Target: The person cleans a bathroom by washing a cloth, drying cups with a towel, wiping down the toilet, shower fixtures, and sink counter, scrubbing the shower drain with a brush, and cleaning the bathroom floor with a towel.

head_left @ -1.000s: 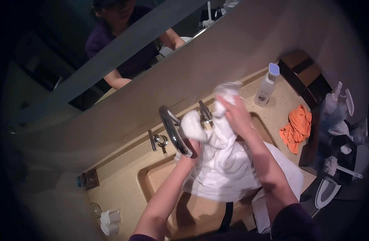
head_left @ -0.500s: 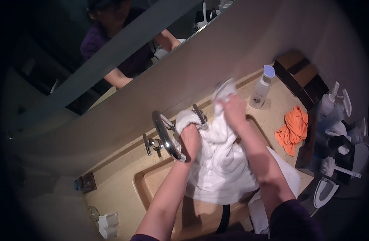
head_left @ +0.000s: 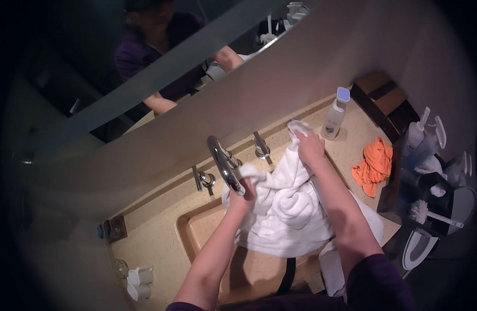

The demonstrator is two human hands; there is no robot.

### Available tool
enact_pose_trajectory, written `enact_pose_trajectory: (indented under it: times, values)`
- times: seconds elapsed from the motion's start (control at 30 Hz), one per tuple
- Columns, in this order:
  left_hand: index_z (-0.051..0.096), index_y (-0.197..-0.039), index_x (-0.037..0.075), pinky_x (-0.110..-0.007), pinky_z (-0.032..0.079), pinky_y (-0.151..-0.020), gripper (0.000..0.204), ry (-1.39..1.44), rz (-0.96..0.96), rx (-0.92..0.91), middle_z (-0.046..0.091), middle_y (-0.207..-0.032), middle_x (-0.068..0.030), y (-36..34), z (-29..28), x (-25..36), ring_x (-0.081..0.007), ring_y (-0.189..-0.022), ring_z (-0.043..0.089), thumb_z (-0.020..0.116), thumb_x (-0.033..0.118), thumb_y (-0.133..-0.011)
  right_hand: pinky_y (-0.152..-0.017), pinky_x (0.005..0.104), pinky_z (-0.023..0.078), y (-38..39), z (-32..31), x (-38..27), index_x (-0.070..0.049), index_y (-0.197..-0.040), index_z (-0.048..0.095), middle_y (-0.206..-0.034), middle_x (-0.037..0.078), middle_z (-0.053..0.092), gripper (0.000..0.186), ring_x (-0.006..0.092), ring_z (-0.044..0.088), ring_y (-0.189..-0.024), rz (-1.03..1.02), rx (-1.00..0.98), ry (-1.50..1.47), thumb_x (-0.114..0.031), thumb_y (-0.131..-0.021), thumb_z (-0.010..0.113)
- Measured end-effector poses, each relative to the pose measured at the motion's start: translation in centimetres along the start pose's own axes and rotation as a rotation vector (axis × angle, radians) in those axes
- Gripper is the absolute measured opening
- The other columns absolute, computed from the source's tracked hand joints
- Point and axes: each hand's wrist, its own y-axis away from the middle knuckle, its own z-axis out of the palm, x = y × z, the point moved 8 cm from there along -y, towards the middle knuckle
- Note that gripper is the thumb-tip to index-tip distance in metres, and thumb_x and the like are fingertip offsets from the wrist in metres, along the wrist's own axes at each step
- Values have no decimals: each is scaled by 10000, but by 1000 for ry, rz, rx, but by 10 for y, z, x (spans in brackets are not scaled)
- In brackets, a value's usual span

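Note:
A bunched white towel [head_left: 287,207] hangs over the basin of a beige sink [head_left: 194,228]. My right hand [head_left: 311,149] is closed on an upper end of it, near the back edge of the counter. My left hand [head_left: 245,194] is just beside the spout of the chrome faucet [head_left: 224,163], closed on the towel's left part; some of its fingers are hidden by the cloth and the spout. Folds of the towel sag between both hands.
Two lever handles [head_left: 203,179] flank the spout. Right of the sink are a clear pump bottle [head_left: 334,116], an orange cloth [head_left: 374,163], a brown box [head_left: 386,96] and a black caddy [head_left: 391,199] with spray bottles and a brush [head_left: 422,211]. White cups [head_left: 140,282] stand left; a mirror [head_left: 160,67] hangs behind.
My left hand has come down and toward me from behind the spout, bringing its part of the towel off the right-hand lever. My right hand has shifted slightly right and lower.

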Motion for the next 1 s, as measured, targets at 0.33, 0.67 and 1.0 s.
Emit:
enact_pose_trajectory:
  times: [0.33, 0.67, 1.0]
  values:
    - [405, -1177, 22, -401, 405, -887, 499, 2156, 73, -265, 481, -1143, -170, 128, -121, 31, -284, -1018, 501, 446, 383, -835, -952, 347, 346, 167, -139, 18, -49, -1305, 285, -1282, 108, 370, 560, 216, 369, -1167, 457, 0, -2197, -128, -818, 550]
    - [518, -978, -15, -280, 441, -805, 213, 1324, -33, -41, 593, -917, -101, 141, -178, 99, -182, -866, 569, 428, 149, -877, -969, 392, 327, 236, -145, -77, -50, -1334, 184, -1268, 144, 382, 819, 279, 405, -1153, 128, -217, -1858, -181, -696, 680]
    - [525, -878, 5, -238, 453, -664, 165, 1225, -569, 605, 529, -682, -42, 326, -180, -120, -124, -653, 528, 420, 132, -883, -981, 428, 294, -73, -478, -103, -43, -1340, 143, -1303, 181, 327, 917, 317, 362, -1183, -361, 676, -1415, -318, -665, 700]
